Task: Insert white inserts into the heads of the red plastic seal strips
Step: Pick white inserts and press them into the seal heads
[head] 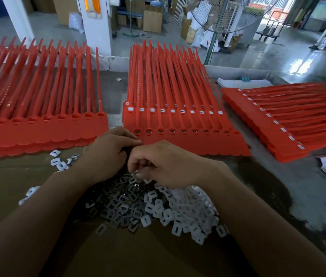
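Your right grip (170,162) pinched, seemingly, an insert (136,174) over the pile (178,208); your left grip (106,150) curled, its hold impossible to tell.

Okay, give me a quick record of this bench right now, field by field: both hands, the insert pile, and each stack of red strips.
left hand: fingers curled at the front edge of the middle stack; what it holds is hidden
right hand: over the pile, fingertips pinching one insert
insert pile: loose white pieces on brown cardboard, nearest the person
left stack: head sockets look unfilled
middle stack: back row shows white inserts, front row shows none
right stack: white inserts along its heads
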Action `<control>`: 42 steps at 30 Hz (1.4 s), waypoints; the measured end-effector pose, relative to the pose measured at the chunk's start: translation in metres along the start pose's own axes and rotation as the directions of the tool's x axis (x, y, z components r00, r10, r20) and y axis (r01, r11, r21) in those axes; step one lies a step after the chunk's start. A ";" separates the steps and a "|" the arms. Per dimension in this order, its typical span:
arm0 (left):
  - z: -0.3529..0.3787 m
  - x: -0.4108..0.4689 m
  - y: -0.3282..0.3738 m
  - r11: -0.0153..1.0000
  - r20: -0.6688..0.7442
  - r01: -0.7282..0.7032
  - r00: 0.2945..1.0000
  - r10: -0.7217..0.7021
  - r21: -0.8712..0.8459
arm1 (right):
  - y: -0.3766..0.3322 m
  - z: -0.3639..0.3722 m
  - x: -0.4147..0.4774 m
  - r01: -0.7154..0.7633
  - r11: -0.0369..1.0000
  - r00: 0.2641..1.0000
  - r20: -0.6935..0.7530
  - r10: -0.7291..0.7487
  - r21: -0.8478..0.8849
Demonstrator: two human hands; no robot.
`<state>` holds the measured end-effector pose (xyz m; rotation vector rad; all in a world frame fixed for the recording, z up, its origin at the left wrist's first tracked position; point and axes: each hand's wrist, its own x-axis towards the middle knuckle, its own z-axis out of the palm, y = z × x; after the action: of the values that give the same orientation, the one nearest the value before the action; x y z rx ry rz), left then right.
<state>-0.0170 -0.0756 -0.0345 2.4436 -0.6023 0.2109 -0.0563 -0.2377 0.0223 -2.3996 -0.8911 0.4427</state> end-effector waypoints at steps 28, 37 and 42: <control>-0.003 0.001 0.002 1.000 0.022 0.000 1.000 0.000 0.016 | 0.008 -0.004 -0.001 0.098 0.993 0.989 -0.113 -0.091 0.060; -0.002 0.001 0.001 0.999 0.035 0.024 0.999 -0.025 0.033 | 0.042 -0.035 -0.017 -0.104 0.994 0.898 -0.426 0.111 0.040; -0.002 0.001 0.000 0.999 0.043 0.031 0.999 -0.032 0.027 | 0.082 -0.059 -0.041 -0.337 0.926 0.664 -0.654 0.361 0.169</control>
<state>-0.0162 -0.0745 -0.0326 2.4867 -0.5831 0.1545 -0.0175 -0.3397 0.0267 -2.4106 -0.0805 -0.2995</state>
